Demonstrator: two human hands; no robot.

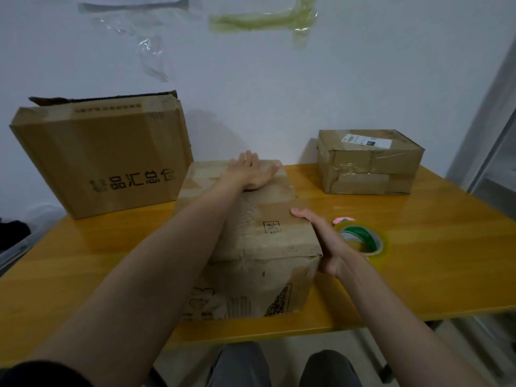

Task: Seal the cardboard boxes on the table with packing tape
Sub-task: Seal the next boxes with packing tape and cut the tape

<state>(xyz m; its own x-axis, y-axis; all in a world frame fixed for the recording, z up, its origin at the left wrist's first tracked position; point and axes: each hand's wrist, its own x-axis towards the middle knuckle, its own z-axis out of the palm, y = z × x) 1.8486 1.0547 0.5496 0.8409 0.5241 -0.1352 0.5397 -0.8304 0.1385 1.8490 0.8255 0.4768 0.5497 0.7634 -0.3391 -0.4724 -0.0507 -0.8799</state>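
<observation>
- The yellow-orange wooden table (435, 247) is taking up most of the view, sitting right against a pale wall that's got old strips of clear and yellowish tape (262, 22) sticking to it.
- The big brown cardboard box with black printed characters (103, 157) is sitting at the back left of the table, tilting back a bit, and its top flap is sticking up ragged at the rear.
- The long, worn brown cardboard box (259, 247) is lying dead centre, running from the near edge toward the wall, and both hands are on it. Its top flaps are lying closed.
- The smaller brown cardboard box with a white shipping label (368, 163) is sitting back right, well apart from the middle one, already wearing shiny tape bands around it.
- The left hand (251, 171) is lying flat on the far end of the middle box's top, fingers straight and close together, palm pressing down.
- The right hand (321, 238) is resting against the box's right top edge, fingers straight and stretched along it, thumb side low by the near corner. Not gripping anything.
- The roll of clear packing tape with a green-and-white core (368, 241) is lying flat on the table just beside the right hand, partly hiding behind it.
- A little pink round thing (344, 219) is peeking out just behind the roll; can't tell what it is.
</observation>
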